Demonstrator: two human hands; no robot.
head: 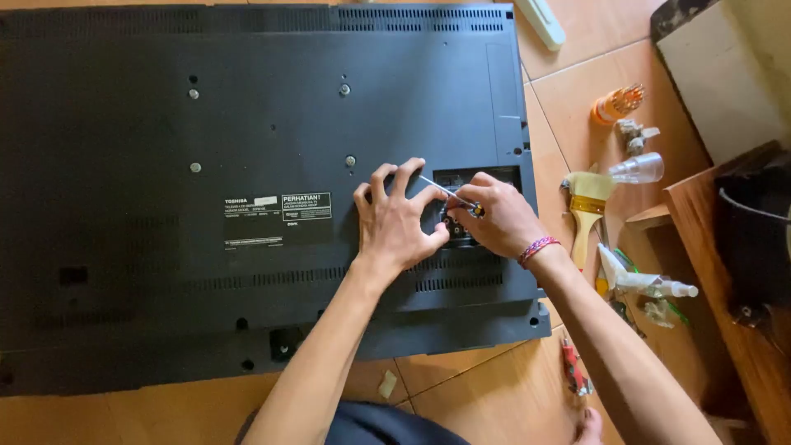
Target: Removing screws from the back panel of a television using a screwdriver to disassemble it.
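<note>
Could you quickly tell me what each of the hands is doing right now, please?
Left hand: open, fingers spread, pressing on the television back panel.
Right hand: closed around a screwdriver.

Matte black television back panel (247, 165), white label (278, 208), orange-tan floor tiles (486, 395), pink-and-blue braided wristband (537, 247), yellow-handled paintbrush (587, 216)

Both forearms are showing bare, with no sleeves reaching the wrists. The right hand (497, 218) is wearing a braided wristband (537, 248) in red, pink and blue at about four o'clock from its knuckles. The left hand (397, 222) is wearing no ring or band. Dark cloth (387, 424) is covering the lap at six o'clock.
</note>
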